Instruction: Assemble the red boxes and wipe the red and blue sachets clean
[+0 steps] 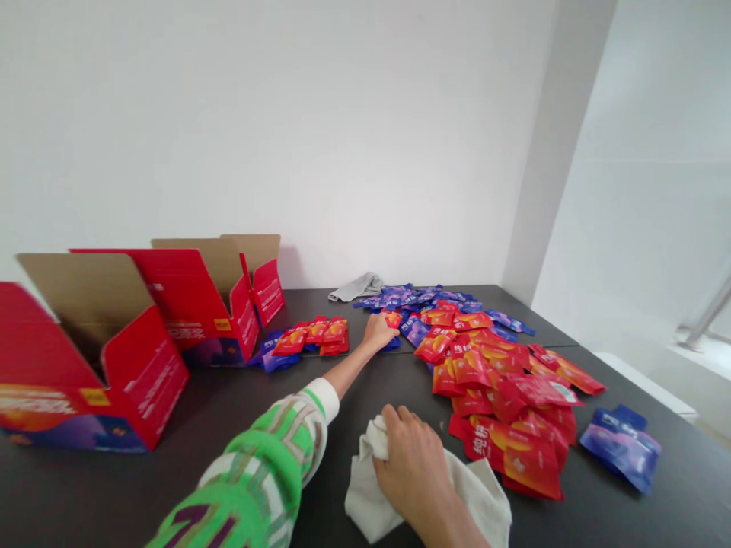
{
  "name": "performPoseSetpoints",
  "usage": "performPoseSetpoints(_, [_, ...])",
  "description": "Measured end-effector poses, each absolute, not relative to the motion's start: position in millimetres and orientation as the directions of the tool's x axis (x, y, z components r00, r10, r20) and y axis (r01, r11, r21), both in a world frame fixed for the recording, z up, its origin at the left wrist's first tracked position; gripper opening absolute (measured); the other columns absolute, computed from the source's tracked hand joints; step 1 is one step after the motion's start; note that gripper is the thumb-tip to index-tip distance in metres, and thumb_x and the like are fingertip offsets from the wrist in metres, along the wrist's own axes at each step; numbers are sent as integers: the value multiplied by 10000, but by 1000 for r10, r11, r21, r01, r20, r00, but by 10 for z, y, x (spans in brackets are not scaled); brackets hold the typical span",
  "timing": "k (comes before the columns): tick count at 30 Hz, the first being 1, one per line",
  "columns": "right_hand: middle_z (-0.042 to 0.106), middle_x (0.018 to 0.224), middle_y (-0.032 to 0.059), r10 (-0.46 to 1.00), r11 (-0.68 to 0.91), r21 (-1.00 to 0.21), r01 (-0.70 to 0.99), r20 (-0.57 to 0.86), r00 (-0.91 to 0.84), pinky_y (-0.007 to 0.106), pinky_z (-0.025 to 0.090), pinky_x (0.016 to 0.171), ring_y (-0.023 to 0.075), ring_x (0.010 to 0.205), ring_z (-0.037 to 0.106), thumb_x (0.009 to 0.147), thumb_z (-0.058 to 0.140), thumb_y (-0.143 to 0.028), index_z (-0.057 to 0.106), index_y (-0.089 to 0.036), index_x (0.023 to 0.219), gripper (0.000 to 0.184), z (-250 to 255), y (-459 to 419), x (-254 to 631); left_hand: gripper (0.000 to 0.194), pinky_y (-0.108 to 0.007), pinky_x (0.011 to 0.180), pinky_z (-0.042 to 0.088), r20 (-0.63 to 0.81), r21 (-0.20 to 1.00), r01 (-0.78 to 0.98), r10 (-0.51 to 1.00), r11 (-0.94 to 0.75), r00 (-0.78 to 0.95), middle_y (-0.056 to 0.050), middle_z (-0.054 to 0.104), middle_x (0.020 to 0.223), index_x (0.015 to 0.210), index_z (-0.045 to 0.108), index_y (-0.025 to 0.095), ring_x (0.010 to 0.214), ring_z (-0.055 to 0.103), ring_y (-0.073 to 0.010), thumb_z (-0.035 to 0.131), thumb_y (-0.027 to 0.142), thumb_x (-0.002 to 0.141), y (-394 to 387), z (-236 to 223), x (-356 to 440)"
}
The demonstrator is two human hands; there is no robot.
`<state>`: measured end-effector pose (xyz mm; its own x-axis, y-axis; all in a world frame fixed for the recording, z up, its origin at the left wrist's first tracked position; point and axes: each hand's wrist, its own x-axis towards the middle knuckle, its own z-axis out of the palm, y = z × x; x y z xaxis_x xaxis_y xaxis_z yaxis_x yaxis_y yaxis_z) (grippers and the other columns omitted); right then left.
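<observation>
My left hand [379, 332] reaches far over the black table, its fingers closed on a red pouch [392, 319]. Just under that hand a blue pouch [391, 345] shows in part. Close to me, my right hand [412, 459] grips a crumpled off-white cloth [365, 479], with some fingertips hidden in its folds. Right of the cloth spreads a heap of red pouches [517, 449], and behind it lie many blue pouches [426, 295]. A smaller group of red pouches [334, 330] sits on the left, with blue pouches [279, 359] beside and beneath it.
Several open red cartons [165, 373] stand in a row along the left, flaps up. A grey cloth [359, 288] lies at the back by the white wall [365, 152]. Separate blue pouches [620, 449] rest near the right side of the black table [240, 426].
</observation>
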<state>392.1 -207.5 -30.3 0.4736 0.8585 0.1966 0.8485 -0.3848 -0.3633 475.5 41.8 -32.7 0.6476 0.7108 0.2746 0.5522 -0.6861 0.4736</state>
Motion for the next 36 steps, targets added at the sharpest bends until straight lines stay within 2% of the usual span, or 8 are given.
performPoseSetpoints(5, [609, 919, 50, 860, -388, -381, 839, 176, 478, 305, 407, 701, 239, 879, 594, 698, 524, -196, 530, -224, 967, 271, -299, -2089, 3947, 466, -320, 843, 411, 354, 561, 456, 698, -691, 622, -119, 643, 1041, 997, 639, 127, 994, 564, -265, 647, 465, 675, 292, -174, 4316])
performPoseSetpoints(12, [617, 914, 62, 765, -524, -459, 718, 118, 634, 289, 365, 639, 241, 875, 593, 803, 461, -339, 517, -225, 943, 190, -219, -2145, 4186, 269, -261, 774, 438, 280, 641, 353, 636, -682, 719, -39, 664, 996, 944, 625, 172, 897, 605, -201, 621, 285, 699, -201, -210, 3109])
performPoseSetpoints(16, [611, 880, 57, 630, -573, -584, 575, 135, 765, 273, 345, 600, 231, 832, 583, 842, 402, -423, 485, -226, 899, 220, -141, -2177, 4322, 425, -268, 744, 450, 115, 719, 348, 596, -602, 794, -23, 664, 971, 1069, 520, 198, 882, 613, -206, 645, 316, 680, -628, -314, 2481])
performPoseSetpoints(19, [600, 857, 34, 715, -401, -626, 669, 242, 655, 250, 350, 628, 187, 803, 570, 850, 410, -380, 469, -223, 867, 169, -171, -2120, 4105, 550, -278, 735, 457, 55, 745, 360, 589, -562, 806, -28, 661, 980, 1154, 438, 204, 871, 622, -212, 664, 325, 667, -886, -359, 2307])
performPoseSetpoints(24, [579, 911, 25, 895, -101, -370, 923, 371, 247, 259, 348, 698, 188, 856, 550, 750, 513, -235, 491, -224, 920, 171, -304, -1985, 3578, 336, -262, 755, 432, 156, 728, 224, 476, -647, 865, -33, 646, 994, 1021, 494, 202, 917, 609, -209, 592, 219, 700, -1044, -387, 2346])
performPoseSetpoints(29, [576, 900, 56, 845, -402, -248, 881, 270, 462, 276, 340, 635, 215, 817, 571, 784, 481, -270, 491, -201, 941, 172, -315, -1977, 3620, 477, -262, 711, 428, 101, 703, 309, 520, -641, 848, -29, 640, 970, 1029, 473, 201, 882, 602, -223, 693, 326, 624, -1030, -378, 2342])
performPoseSetpoints(33, [588, 938, 29, 941, -140, -273, 952, 262, 214, 262, 347, 667, 195, 856, 573, 776, 492, -286, 487, -227, 972, 205, -294, -2021, 3611, 271, -238, 684, 407, 137, 702, 234, 450, -672, 882, -15, 640, 925, 950, 474, 204, 838, 606, -187, 592, 255, 711, -1036, -369, 2327])
performPoseSetpoints(36, [596, 935, 39, 929, -231, -266, 936, 225, 293, 267, 345, 664, 201, 859, 579, 781, 476, -275, 486, -222, 981, 207, -275, -2008, 3629, 279, -231, 645, 392, 132, 679, 259, 461, -687, 878, 1, 635, 884, 917, 468, 208, 796, 602, -183, 618, 286, 696, -1046, -366, 2331])
